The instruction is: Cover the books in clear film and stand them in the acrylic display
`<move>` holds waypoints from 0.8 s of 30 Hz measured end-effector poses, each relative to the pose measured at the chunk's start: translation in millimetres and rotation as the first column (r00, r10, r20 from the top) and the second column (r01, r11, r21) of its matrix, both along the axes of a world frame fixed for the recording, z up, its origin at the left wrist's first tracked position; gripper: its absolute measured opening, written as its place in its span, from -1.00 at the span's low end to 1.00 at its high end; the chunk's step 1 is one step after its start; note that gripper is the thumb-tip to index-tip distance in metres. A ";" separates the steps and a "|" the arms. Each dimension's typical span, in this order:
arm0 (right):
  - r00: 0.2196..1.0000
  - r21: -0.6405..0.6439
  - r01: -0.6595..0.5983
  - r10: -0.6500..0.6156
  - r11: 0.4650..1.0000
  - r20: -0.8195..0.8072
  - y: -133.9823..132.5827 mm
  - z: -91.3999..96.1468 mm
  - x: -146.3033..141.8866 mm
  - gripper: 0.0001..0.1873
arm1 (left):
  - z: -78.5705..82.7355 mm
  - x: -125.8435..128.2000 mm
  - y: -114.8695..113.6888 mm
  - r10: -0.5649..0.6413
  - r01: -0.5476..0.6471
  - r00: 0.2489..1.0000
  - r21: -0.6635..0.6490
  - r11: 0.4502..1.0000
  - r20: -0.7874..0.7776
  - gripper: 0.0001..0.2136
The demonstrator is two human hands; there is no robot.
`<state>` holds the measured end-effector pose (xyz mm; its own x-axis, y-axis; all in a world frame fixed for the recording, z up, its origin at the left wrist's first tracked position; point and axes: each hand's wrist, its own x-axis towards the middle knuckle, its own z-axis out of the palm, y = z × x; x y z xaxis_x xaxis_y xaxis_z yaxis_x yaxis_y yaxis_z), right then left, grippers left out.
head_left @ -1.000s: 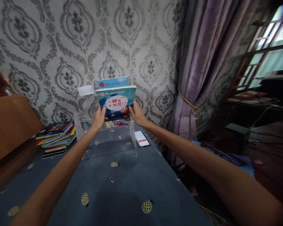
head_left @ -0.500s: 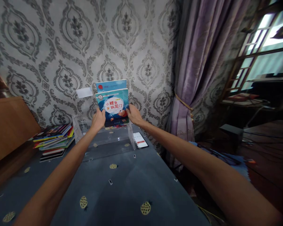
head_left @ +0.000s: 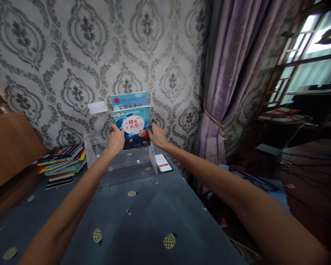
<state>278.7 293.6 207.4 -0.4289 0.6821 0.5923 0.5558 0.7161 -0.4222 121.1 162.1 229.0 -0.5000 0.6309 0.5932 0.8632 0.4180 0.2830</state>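
Note:
A blue picture book (head_left: 135, 141) with red Chinese characters in a white oval stands upright between my hands. My left hand (head_left: 116, 140) is closed on its left edge, the index finger pointing up along the cover. At the opposite edge, my right hand (head_left: 157, 135) grips the book between thumb and fingers. Behind it rises a lighter blue book (head_left: 129, 98), its lower part hidden. Both books are at the back of a clear plastic rack (head_left: 127, 171) on the table. A white card (head_left: 97, 107) shows at the rack's upper left.
On the left lies a stack of books (head_left: 62, 162) beside a wooden cabinet (head_left: 13, 147). A phone (head_left: 163, 163) with a lit screen rests right of the rack. Patterned cloth covers the table (head_left: 132, 228). A purple curtain (head_left: 223, 73) hangs at the right by the wallpapered wall.
The front book has moved down slightly against the book behind, uncovering more of that one's title. The colourful strip under the front book is now covered. Both hands stay at its edges.

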 end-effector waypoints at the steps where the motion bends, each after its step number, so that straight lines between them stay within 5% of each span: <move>1: 1.000 -0.006 0.004 -0.004 1.000 0.002 -0.8 -1.0 -0.1 -0.73 | -0.7 0.0 0.5 0.003 -0.003 1.000 -0.003 1.000 0.001 -0.60; 24: 0.999 0.014 0.038 -0.037 0.999 -0.030 7.7 -12.7 -14.1 -0.62 | -7.0 -6.3 4.3 0.039 -0.031 0.998 -0.136 0.990 0.054 -0.65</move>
<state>264.5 301.3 194.7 -0.3854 0.6886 0.6142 0.5698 0.7012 -0.4286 114.7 166.4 222.0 -0.5535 0.6847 0.4742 0.8316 0.4853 0.2700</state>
